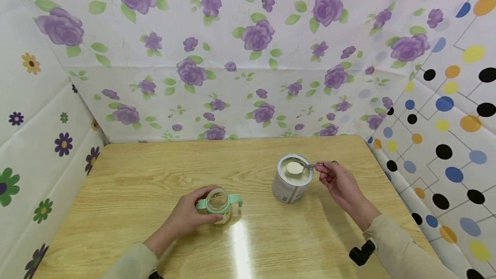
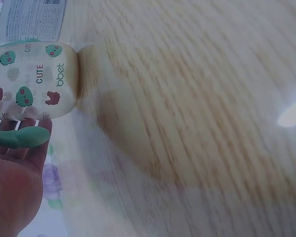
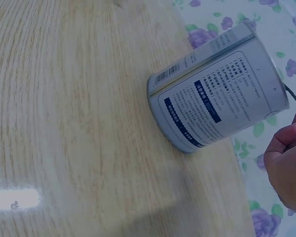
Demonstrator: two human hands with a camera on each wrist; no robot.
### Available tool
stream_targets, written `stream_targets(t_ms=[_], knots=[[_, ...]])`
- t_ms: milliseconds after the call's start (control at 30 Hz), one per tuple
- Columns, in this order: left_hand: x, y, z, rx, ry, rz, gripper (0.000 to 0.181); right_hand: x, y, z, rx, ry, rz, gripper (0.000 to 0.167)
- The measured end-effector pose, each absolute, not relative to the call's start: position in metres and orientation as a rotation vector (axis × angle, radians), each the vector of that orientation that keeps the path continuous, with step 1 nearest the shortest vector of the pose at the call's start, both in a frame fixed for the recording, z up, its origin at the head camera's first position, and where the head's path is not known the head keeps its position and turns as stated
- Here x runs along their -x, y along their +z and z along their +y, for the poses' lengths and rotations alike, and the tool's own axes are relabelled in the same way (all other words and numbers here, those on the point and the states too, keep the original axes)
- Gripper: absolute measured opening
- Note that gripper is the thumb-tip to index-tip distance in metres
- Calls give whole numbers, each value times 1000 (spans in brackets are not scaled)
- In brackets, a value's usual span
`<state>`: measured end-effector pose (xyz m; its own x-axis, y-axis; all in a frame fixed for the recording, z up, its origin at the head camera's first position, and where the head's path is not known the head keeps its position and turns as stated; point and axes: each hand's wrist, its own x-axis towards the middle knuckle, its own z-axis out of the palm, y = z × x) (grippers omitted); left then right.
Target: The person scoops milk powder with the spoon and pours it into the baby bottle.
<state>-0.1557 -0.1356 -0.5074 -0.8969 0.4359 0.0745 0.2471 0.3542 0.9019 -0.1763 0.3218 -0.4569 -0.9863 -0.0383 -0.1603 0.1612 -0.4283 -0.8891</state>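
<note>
My left hand [image 1: 187, 215] holds a small baby bottle [image 1: 223, 215] around its side, thumb in front and fingers behind. The bottle stands on the table with its top uncovered, and has a green collar and two green side handles. Its printed wall [image 2: 37, 81] shows in the left wrist view. To the right stands an opened milk powder can [image 1: 284, 189]. My right hand [image 1: 345, 186] pinches the handle of a spoon [image 1: 315, 165] at the can's right rim. Pale powder [image 1: 295, 167] is heaped in the spoon's bowl, over the can's mouth.
The wooden table [image 1: 155, 167] meets a flower-printed cloth [image 1: 232, 98] at the back. Patterned sheets hang at the left and right sides. A bright light reflection [image 1: 241, 244] lies on the tabletop near the front.
</note>
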Motion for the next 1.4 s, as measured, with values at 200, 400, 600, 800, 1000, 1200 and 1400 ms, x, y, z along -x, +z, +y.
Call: stream_targets(t_ms=[200,400,600,800,1000,1200,1400], knots=[[155,-506,-136,-611,1569,2441,77,178,-440,320,-115,-2576,1536,37],[155,-505,-135,-622,1569,2423,76,185,-416,308,-108,-2576,1502,35],[155,-506,-136,-607,1553,2427,78,193,-397,279,-122,-2544,1458,29],[156,-507,-137,-615,1550,2443,78,195,-389,245,-21,-2490,1454,33],[156,-508,-137,-630,1570,2430,77,194,-390,212,11,-2393,1515,36],[156,-508,-137,-622,1566,2437,75,192,-393,183,31,-2328,1525,35],[157,-508,-136,-628,1551,2451,76,189,-401,162,65,-2298,1532,31]])
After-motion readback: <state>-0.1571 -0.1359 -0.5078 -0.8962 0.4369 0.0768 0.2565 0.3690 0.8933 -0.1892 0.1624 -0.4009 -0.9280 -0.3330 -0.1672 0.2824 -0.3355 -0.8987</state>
